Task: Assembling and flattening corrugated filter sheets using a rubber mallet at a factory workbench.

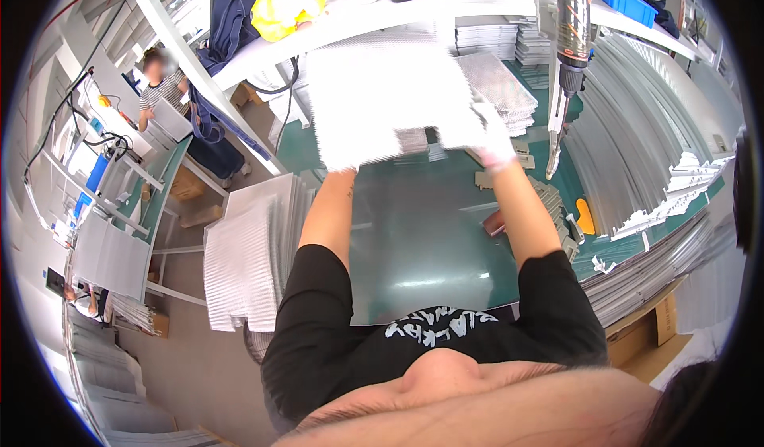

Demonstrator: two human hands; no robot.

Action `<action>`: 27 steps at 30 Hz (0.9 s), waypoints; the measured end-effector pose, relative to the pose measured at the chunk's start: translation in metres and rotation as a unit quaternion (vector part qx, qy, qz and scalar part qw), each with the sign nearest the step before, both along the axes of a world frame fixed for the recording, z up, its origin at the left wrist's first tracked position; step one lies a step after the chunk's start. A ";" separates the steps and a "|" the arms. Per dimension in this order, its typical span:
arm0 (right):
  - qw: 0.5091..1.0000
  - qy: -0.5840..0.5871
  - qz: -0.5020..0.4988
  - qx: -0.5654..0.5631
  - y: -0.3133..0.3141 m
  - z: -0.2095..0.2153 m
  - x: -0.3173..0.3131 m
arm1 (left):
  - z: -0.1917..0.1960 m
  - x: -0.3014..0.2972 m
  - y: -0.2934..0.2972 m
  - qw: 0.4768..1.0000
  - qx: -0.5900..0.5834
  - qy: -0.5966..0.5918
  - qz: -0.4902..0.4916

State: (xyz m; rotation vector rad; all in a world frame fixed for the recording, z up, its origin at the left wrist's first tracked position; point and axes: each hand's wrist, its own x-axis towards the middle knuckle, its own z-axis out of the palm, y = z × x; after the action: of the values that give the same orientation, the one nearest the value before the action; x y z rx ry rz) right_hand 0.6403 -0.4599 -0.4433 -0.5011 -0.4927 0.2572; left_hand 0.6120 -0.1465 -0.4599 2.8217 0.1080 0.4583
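A bright white ridged panel (382, 89) with saw-toothed side edges and a notch in its near edge is held up above the far part of the green table (414, 248). My right hand (489, 138), in a white glove with a pinkish cuff, closes on the panel's near right corner. At the near left corner my left hand (344, 163) grips it too, its fingers mostly lost against the white panel. Below my right forearm lie several small grey-beige pieces (545, 200) and a reddish-brown object (493, 223).
An electric screwdriver (571, 49) hangs at the right, near a big stack of grey ridged panels (637, 137). More panels (247, 256) are stacked at my left. A shelf (358, 21) crosses the back, holding a yellow bag (288, 5) and a blue bin (625, 1). Another person (163, 93) stands far left.
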 end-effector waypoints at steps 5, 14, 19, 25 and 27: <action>0.995 0.040 -0.089 -0.011 -0.066 -0.025 -0.094 | 0.012 -0.001 0.013 0.995 0.026 0.077 0.053; 0.982 0.106 -0.157 -0.013 -0.181 -0.049 -0.201 | -0.005 0.030 0.047 0.996 -0.027 0.080 0.042; 0.980 0.099 -0.170 -0.006 -0.213 -0.079 -0.224 | -0.009 0.031 0.046 0.996 -0.030 0.082 -0.011; 0.983 0.084 -0.156 -0.041 -0.178 -0.082 -0.221 | -0.003 -0.017 0.032 0.950 0.120 -0.285 0.043; 0.984 0.068 -0.150 -0.065 -0.159 -0.081 -0.214 | -0.013 -0.054 0.034 0.896 0.004 -0.436 0.081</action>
State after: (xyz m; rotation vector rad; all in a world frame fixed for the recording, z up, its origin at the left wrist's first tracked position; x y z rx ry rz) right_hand 0.4263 -0.6188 -0.5245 -0.6721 -0.2638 0.0338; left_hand 0.5581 -0.1123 -0.4733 2.3404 0.1495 1.6893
